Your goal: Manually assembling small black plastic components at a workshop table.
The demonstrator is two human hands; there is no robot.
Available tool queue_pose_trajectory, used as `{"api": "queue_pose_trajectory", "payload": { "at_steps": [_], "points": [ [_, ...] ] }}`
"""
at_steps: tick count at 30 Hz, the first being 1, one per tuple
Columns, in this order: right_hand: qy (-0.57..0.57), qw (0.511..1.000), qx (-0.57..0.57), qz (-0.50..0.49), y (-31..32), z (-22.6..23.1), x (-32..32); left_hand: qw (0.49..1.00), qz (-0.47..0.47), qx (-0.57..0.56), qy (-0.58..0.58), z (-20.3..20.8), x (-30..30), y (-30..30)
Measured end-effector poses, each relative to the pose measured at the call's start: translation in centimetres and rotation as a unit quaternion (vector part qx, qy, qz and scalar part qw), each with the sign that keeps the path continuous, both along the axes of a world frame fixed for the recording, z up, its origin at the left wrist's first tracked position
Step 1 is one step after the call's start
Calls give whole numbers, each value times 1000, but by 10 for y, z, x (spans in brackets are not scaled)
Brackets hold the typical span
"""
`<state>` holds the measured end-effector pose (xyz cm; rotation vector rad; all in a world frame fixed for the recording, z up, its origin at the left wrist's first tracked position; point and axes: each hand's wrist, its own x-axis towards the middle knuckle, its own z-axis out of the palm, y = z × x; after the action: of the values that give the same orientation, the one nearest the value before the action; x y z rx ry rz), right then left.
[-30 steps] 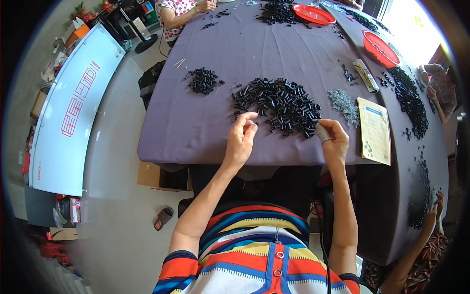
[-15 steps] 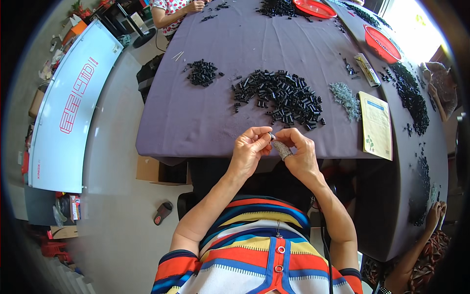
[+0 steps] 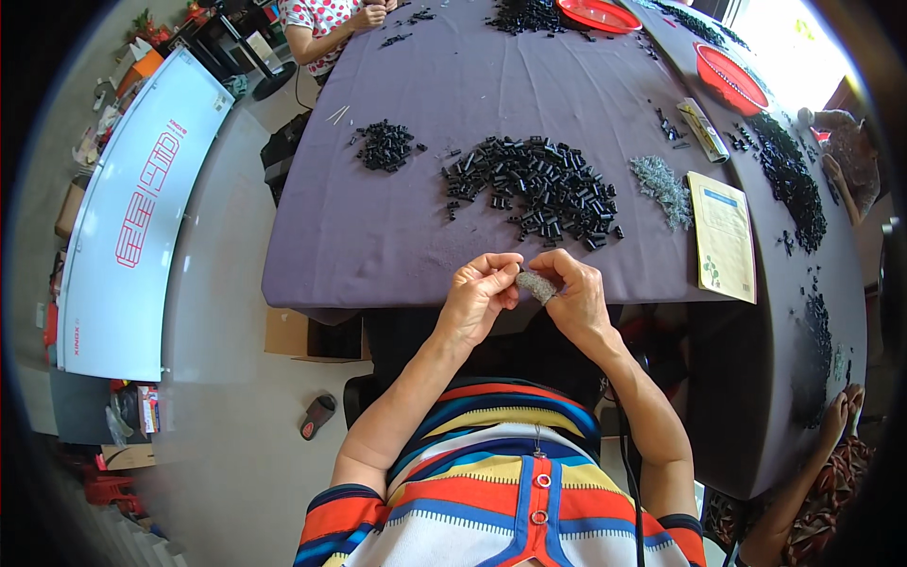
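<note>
Just off the near table edge, my two hands meet in front of my body. My left hand [image 3: 477, 298] pinches a small black piece [image 3: 519, 268] between thumb and forefinger; most of it is hidden by the fingertips. My right hand [image 3: 579, 300] is closed close beside it, fingertips at the same spot. A grey speckled wrap [image 3: 538, 286] appears to cover one of its fingers; what that hand pinches is too small to see. Beyond the hands lies a large heap of short black tubular pieces [image 3: 543, 184], with a smaller black heap [image 3: 385, 146] to its left.
Right of the large heap are a pile of small clear-grey pieces [image 3: 663, 191] and a yellowish booklet [image 3: 723, 236]. A long yellow-white box [image 3: 704, 130] lies behind. Red basins [image 3: 732, 80] stand farther off. Other people's hands [image 3: 841, 413] work around the tables.
My right fingers have drawn slightly left toward the left fingertips, and the grey wrap has tilted flatter. The whole view has shifted a little.
</note>
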<state>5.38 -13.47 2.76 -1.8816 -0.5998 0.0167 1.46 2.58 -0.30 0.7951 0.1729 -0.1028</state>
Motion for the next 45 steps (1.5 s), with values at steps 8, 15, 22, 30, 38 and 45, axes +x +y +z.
{"api": "queue_pose_trajectory", "payload": {
  "at_steps": [8,15,22,30,38,45],
  "points": [
    [-137,987,-87,14,8,2,26,987,87,-131,24,3,3,56],
    [-237,957,-159,52,77,-3,51,982,125,-144,4,-7,-5,65],
    [-269,934,-235,23,132,-16,66,978,148,-147,17,-4,-7,64],
    [-245,927,-279,51,130,-17,67,977,158,-146,7,-8,-7,61],
    [-156,983,-89,38,61,-1,19,983,154,-93,22,-3,-9,45],
    [128,986,88,54,20,2,7,989,100,-109,30,2,0,10]
  ]
}}
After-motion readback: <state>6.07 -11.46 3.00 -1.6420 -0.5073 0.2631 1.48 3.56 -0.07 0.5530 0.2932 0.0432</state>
